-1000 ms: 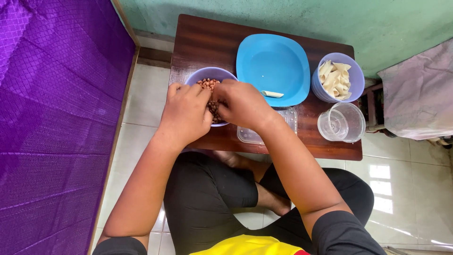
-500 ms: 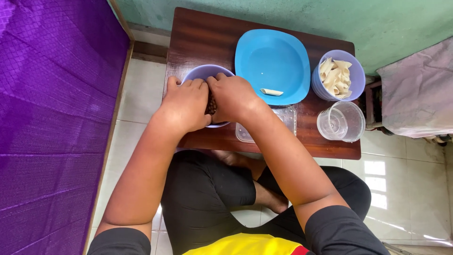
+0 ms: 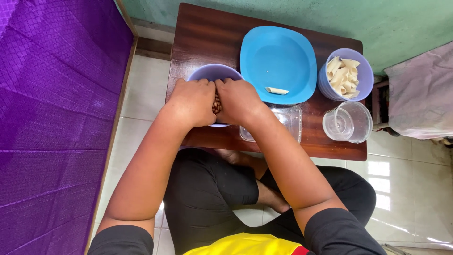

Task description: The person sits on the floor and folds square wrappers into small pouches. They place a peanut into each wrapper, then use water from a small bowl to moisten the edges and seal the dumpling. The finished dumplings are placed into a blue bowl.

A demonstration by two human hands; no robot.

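Observation:
A lavender bowl (image 3: 213, 72) of brown beans (image 3: 216, 106) sits at the left of a small dark wooden table (image 3: 203, 35). My left hand (image 3: 191, 101) and my right hand (image 3: 239, 100) lie side by side, palms down, inside this bowl, fingers dug into the beans and hiding most of them. Whether either hand grips beans is hidden. A blue square plate (image 3: 278, 61) right of the bowl carries one pale pasta piece (image 3: 277, 90).
A second lavender bowl (image 3: 347, 74) filled with pale pasta tubes stands at the table's right. Two clear containers, one rectangular (image 3: 288, 120) and one round (image 3: 348, 123), sit along the near edge. A purple cloth (image 3: 52, 108) lies on the left, a green wall behind.
Both hands have pressed closer together and deeper into the bean bowl, covering the beans that showed a second ago. The view has shifted slightly.

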